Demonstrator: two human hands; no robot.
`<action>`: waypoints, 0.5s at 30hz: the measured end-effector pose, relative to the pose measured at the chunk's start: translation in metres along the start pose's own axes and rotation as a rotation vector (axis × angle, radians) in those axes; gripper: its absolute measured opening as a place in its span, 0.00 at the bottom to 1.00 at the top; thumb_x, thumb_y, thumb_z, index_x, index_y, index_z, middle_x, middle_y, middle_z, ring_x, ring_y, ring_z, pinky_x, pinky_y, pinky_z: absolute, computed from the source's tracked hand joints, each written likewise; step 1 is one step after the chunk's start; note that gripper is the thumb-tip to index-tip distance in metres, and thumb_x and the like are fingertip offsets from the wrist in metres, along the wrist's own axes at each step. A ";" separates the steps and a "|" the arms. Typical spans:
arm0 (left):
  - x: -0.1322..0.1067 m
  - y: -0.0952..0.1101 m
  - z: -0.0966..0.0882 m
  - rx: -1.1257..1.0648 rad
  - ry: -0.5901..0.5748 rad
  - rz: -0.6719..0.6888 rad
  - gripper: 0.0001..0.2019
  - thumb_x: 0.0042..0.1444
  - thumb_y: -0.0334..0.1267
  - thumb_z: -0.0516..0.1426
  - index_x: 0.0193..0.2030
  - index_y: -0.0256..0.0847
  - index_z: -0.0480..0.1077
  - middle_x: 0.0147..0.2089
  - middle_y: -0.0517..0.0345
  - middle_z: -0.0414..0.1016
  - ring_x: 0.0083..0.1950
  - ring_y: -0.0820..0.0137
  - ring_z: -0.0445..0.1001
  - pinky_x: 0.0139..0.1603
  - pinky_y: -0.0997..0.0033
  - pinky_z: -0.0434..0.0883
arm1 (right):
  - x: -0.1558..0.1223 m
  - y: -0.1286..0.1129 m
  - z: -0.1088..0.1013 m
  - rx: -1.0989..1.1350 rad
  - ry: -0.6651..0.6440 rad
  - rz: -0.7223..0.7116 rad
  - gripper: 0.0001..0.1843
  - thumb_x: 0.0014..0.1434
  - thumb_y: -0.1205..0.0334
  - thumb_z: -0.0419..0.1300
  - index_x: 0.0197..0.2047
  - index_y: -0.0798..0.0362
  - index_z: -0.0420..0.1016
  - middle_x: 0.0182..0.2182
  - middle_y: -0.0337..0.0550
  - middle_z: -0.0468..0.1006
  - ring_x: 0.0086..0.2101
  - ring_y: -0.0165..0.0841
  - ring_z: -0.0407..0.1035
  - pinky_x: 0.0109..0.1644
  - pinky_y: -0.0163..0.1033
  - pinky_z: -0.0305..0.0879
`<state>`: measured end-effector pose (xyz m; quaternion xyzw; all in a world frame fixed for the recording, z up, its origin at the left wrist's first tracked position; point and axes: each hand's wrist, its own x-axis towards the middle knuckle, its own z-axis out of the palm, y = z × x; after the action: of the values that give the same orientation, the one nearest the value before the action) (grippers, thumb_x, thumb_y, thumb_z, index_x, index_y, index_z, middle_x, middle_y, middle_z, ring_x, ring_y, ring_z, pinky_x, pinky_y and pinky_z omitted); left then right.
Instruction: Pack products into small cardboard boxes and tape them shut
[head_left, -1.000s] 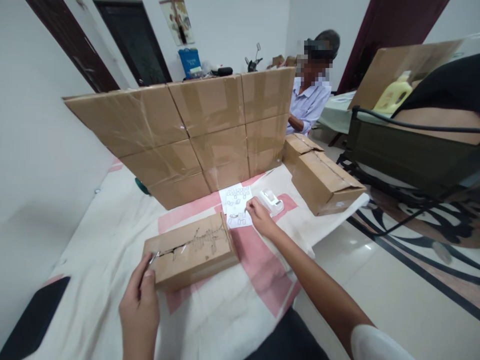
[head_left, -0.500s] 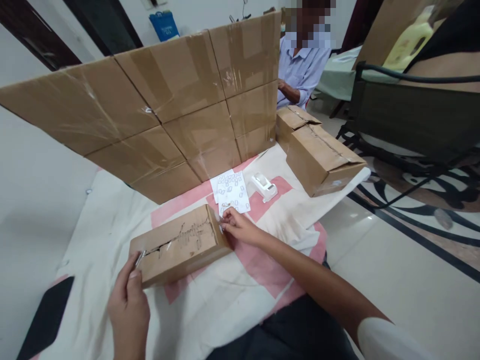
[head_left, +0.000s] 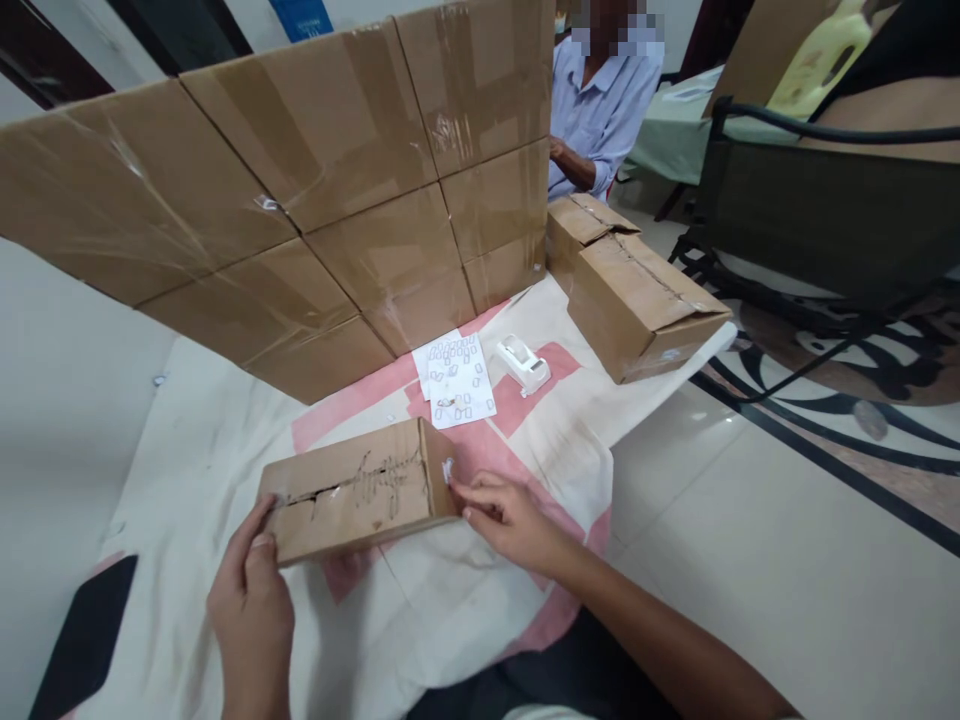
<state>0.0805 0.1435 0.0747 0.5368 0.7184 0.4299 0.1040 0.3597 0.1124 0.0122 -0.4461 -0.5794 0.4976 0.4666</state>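
Observation:
A long brown cardboard box with a ragged, partly split seam and dark scribble-like marks lies on the cloth-covered table. My left hand grips its left end, thumb on the near side and fingers at the far edge. At the right end, my right hand has its index finger stretched towards a small whitish patch on the end face. Its thumb is apart from that finger, and nothing shows between them. Behind the box are white paper sheets with small outlined shapes and a white tape dispenser.
A tall taped cardboard panel stands across the table's far side. Two closed boxes sit at the right edge. Beyond is a person in a light shirt. A dark-framed chair stands right, and a dark flat object lies left.
My right hand has drawn back and down from the box's end, uncovering the whitish patch. The camera view has shifted slightly. My left hand still holds the left end.

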 end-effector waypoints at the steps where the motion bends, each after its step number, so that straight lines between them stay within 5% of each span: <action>1: 0.001 -0.002 0.000 -0.007 -0.003 0.001 0.24 0.64 0.47 0.50 0.61 0.39 0.74 0.62 0.49 0.76 0.68 0.55 0.68 0.73 0.53 0.60 | -0.001 0.002 0.002 -0.001 0.013 0.008 0.23 0.64 0.64 0.59 0.62 0.50 0.77 0.35 0.38 0.67 0.34 0.29 0.65 0.37 0.34 0.61; 11: 0.004 0.002 -0.008 0.003 -0.071 -0.065 0.26 0.59 0.46 0.50 0.60 0.40 0.75 0.62 0.51 0.76 0.68 0.53 0.69 0.71 0.49 0.64 | 0.020 0.016 0.018 0.228 0.023 0.093 0.37 0.57 0.69 0.58 0.70 0.50 0.65 0.44 0.43 0.72 0.36 0.29 0.66 0.42 0.36 0.66; 15: 0.001 0.002 -0.011 0.032 -0.060 -0.100 0.24 0.61 0.49 0.50 0.61 0.55 0.74 0.64 0.68 0.75 0.67 0.53 0.70 0.71 0.45 0.64 | 0.023 0.018 0.018 0.267 -0.045 0.121 0.45 0.53 0.70 0.62 0.73 0.46 0.59 0.38 0.39 0.73 0.31 0.28 0.64 0.34 0.32 0.62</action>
<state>0.0743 0.1391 0.0835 0.5145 0.7478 0.3962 0.1384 0.3387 0.1339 -0.0050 -0.4028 -0.4906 0.6073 0.4777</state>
